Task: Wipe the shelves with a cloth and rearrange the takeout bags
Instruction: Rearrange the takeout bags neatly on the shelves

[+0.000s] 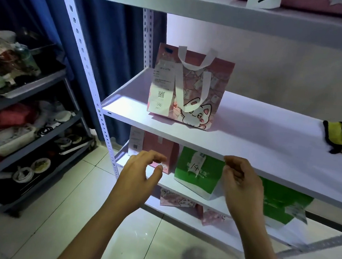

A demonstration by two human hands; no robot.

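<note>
Pink bag stands above both hands' empty, half-curled fingers; rearranging seems underway, next reaching under the shelf for green bag.

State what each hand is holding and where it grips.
Nothing is held. The left hand and right hand hover open-fingered in front of the shelf; no grip on any bag.

A dark cart is seen at the left, crowded with bottles and bowls. A blue curtain is hung behind it, and pale floor tiles are laid below.
</note>
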